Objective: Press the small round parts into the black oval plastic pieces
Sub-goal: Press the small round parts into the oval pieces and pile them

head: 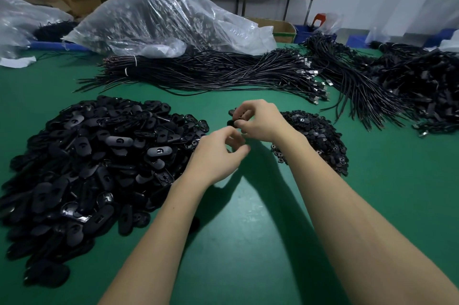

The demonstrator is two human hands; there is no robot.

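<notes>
Two hands meet mid-counter: right hand (258, 118) pinching an oval piece (234, 113), left hand (218, 155) curled, grasp unclear; bare green counter (248, 217) nearer.

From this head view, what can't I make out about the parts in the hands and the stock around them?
- Piece in the right hand: its fingers cover most of it, so seating of a round part is unseen.
- Left hand: curled fingers hide whether it holds anything.
- Pile of oval pieces: cut off by the left edge.
- Clear bag: crinkled plastic blurs its contents.
- Pile of round parts: right forearm covers its near side.
</notes>
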